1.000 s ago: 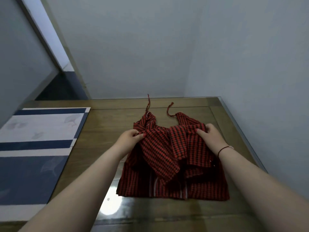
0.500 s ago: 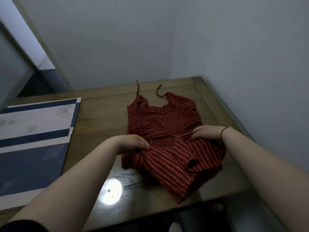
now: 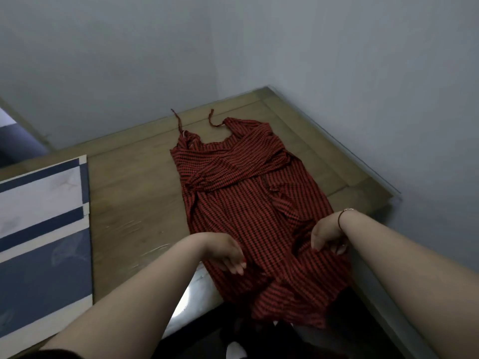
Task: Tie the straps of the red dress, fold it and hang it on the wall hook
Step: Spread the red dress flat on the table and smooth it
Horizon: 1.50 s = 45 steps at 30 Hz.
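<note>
The red checked dress (image 3: pixel 248 203) lies stretched out lengthwise on the wooden table (image 3: pixel 134 182), its skirt hem hanging over the near edge. Two thin straps (image 3: pixel 194 120) lie loose and apart at the far end, pointing toward the wall. My left hand (image 3: pixel 224 251) rests on the left side of the skirt with the fingers slightly spread and pointing down, holding nothing that I can see. My right hand (image 3: pixel 328 235), with a thin bracelet at the wrist, pinches the skirt's right edge. No wall hook is in view.
A blue and white striped mat (image 3: pixel 41 242) covers the table's left part. Grey walls meet in a corner behind the table, close to its far and right edges. A bright light reflection (image 3: pixel 191 296) shines on the glossy top near the front edge.
The folded-up skirt has been pulled back toward me and now lies unfolded at full length. Both hands moved from the bodice down to the skirt near the table's front edge.
</note>
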### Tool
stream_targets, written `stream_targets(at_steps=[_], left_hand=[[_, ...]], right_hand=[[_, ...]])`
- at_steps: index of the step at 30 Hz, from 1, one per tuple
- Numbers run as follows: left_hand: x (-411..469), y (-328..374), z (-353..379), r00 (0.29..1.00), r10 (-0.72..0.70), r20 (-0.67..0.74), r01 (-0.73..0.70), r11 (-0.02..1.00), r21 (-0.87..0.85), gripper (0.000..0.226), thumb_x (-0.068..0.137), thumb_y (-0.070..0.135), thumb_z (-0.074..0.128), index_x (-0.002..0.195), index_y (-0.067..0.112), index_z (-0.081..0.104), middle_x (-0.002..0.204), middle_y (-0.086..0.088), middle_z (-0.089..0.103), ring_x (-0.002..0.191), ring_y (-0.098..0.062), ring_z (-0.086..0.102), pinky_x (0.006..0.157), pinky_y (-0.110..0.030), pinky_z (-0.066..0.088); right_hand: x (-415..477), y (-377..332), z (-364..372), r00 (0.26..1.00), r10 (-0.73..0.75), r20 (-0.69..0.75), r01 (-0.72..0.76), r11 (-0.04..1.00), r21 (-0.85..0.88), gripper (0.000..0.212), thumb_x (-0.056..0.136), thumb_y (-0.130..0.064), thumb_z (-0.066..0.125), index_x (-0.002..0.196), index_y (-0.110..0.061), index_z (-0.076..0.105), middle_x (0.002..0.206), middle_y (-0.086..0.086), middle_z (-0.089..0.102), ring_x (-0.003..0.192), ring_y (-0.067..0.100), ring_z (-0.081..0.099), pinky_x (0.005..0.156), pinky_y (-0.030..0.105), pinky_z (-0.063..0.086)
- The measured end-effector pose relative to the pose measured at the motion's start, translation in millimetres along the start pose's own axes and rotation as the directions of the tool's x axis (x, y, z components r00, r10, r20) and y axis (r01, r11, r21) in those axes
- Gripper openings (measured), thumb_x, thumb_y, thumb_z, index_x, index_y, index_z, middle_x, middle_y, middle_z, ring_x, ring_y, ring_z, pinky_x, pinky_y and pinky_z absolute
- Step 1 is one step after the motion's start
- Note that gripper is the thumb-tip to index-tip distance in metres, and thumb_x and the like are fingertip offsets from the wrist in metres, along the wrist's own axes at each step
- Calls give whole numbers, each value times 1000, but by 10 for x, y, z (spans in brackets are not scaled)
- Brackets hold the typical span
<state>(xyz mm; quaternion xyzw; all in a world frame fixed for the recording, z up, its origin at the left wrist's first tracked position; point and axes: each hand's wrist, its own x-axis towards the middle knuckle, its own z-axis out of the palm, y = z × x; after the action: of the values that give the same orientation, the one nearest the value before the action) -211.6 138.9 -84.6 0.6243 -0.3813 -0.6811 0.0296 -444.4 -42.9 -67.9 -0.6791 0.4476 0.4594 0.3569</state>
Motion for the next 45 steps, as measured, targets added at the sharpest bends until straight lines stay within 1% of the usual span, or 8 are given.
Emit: stream_targets(at_steps=[4, 8, 12, 18, 29, 36, 40, 45], left_hand=[[-44, -47, -99, 981, 58, -186, -65, 997, -31, 13, 91, 22, 52, 88, 22, 65, 85, 4, 73, 80, -9, 67, 74, -24, 49], [-108, -35, -301, 914, 97, -394, -137, 988, -74, 16, 92, 12, 47, 88, 19, 62, 81, 1, 71, 77, -14, 63, 74, -29, 50], [-257, 41, -489, 826, 137, -547, -228, 968, -102, 20, 89, 4, 46, 83, 16, 61, 78, -2, 68, 68, -13, 61, 67, -26, 48], [-439, 67, -769, 697, 139, -703, -339, 929, -152, 16, 87, 5, 52, 81, 14, 63, 79, -4, 68, 66, -9, 60, 57, -15, 46], [-396, -196, -1238, 553, -77, -829, -372, 868, -328, 15, 90, 1, 47, 84, 12, 57, 71, -4, 58, 53, -9, 53, 41, -11, 40], [-58, -193, -1534, 499, -268, -824, -392, 778, -491, 12, 87, 2, 51, 85, 13, 56, 74, -6, 56, 64, -15, 51, 57, -26, 42], [141, -169, -1657, 445, -381, -811, -390, 733, -558, 10, 83, 4, 56, 87, 14, 59, 94, -12, 63, 81, -23, 57, 71, -33, 46], [368, -113, -1825, 363, -419, -832, -319, 783, -534, 16, 78, 5, 61, 85, 20, 62, 99, -9, 69, 95, -27, 64, 90, -41, 52]], right_hand=[[-27, 3, 109, 978, -42, -204, 81, 979, 186, 12, 91, -18, 48, 93, -13, 58, 86, 7, 63, 68, 21, 57, 59, 28, 47], [-193, -163, -44, 870, -93, -485, 228, 947, 227, 17, 88, -20, 53, 72, -24, 56, 76, -1, 60, 66, 12, 55, 59, 21, 44], [-282, -373, -239, 761, -130, -635, 328, 922, 205, 10, 88, -19, 56, 83, -18, 64, 78, 0, 62, 62, 9, 53, 52, 18, 39], [-319, -644, -513, 651, -116, -750, 393, 897, 202, 11, 87, -17, 54, 81, -18, 63, 85, 1, 66, 78, 16, 57, 67, 23, 41], [116, -1247, -928, 637, -225, -738, 455, 882, 124, 12, 85, -18, 54, 85, -17, 66, 85, 0, 66, 82, 20, 62, 75, 25, 46], [675, -1439, -1355, 669, -333, -664, 442, 897, -4, 13, 85, -19, 54, 91, -16, 66, 97, 1, 68, 94, 20, 63, 83, 29, 47], [967, -1492, -1521, 676, -440, -591, 423, 889, -177, 16, 83, -20, 56, 96, -17, 64, 106, 3, 64, 99, 21, 60, 87, 29, 48], [1241, -1565, -1725, 638, -567, -521, 445, 824, -351, 22, 82, -24, 60, 103, -19, 60, 112, 5, 56, 104, 26, 57, 92, 35, 48]])
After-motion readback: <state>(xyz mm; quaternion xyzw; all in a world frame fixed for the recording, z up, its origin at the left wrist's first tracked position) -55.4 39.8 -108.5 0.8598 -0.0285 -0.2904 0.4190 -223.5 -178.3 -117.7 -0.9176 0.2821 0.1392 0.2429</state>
